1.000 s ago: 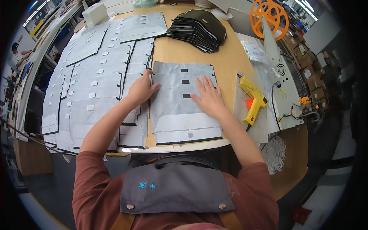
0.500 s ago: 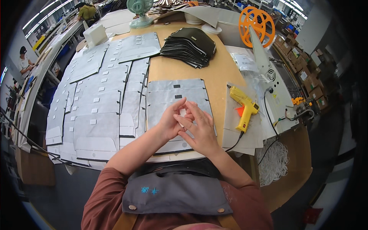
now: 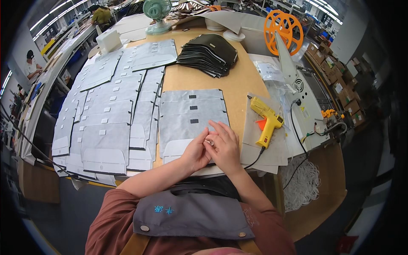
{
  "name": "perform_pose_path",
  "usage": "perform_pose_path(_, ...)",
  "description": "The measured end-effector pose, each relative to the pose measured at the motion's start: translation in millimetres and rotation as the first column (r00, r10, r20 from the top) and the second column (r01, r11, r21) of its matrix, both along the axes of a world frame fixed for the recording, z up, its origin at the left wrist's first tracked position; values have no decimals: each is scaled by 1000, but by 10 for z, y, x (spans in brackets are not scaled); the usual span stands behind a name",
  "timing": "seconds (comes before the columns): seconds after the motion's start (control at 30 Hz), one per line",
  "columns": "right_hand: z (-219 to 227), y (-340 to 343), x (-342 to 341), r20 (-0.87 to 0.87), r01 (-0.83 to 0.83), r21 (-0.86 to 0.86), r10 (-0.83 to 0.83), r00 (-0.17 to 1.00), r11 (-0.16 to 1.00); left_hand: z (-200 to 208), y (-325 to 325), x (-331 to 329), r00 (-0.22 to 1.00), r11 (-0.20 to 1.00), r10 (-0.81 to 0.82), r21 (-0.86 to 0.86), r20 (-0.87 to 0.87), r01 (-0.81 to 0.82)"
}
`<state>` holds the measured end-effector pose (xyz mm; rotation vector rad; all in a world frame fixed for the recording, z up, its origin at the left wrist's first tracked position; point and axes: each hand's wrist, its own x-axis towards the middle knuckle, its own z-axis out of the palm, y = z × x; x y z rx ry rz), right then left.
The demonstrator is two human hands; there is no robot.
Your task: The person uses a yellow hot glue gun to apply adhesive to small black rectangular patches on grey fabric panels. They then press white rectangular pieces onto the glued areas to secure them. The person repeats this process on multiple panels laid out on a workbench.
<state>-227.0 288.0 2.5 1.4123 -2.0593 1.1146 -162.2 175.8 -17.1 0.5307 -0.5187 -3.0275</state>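
My left hand (image 3: 197, 152) and my right hand (image 3: 225, 149) meet over the near edge of a flat grey fabric panel (image 3: 174, 127). Between their fingertips is a small white piece (image 3: 209, 143), partly hidden by the fingers. The left fingers are curled closed around it. On the right hand, thumb and fingertips pinch at it while other fingers stretch outward. Three small black patches (image 3: 194, 108) run in a column down the panel. Its white lower section (image 3: 175, 147) is partly covered by my left hand.
Overlapping grey panels with white tabs (image 3: 106, 114) spread across the left. Dark folded pieces (image 3: 208, 53) are stacked at the back. A yellow glue gun (image 3: 267, 121) with a cord lies at the right, near a machine with an orange reel (image 3: 284, 32). A green fan (image 3: 157, 15) stands behind.
Both hands have drawn down toward me and closed more tightly together around the small white piece. The third black patch on the panel is now uncovered. The view has shifted slightly.
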Motion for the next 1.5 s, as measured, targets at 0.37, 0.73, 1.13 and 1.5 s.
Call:
perform_pose_path(0.37,-70,70,-51,-140,-41,-171,17,990,984,-284,-184,-57,996,999,28,21,84,-30)
perform_pose_path(0.73,-27,204,-202,-311,34,-91,-61,949,995,-76,-192,-107,987,1000,-13,-22,161,17)
perform_pose_path(1.13,-210,930,-1241,335,566,603,-823,459,562,6,307,-735,911,-729,-409,-620,53,-291)
perform_pose_path(1.5,-257,1064,-1399,857,525,-49,-233,459,850,-249,417,-860,887,-867,-417,-381,200,-321)
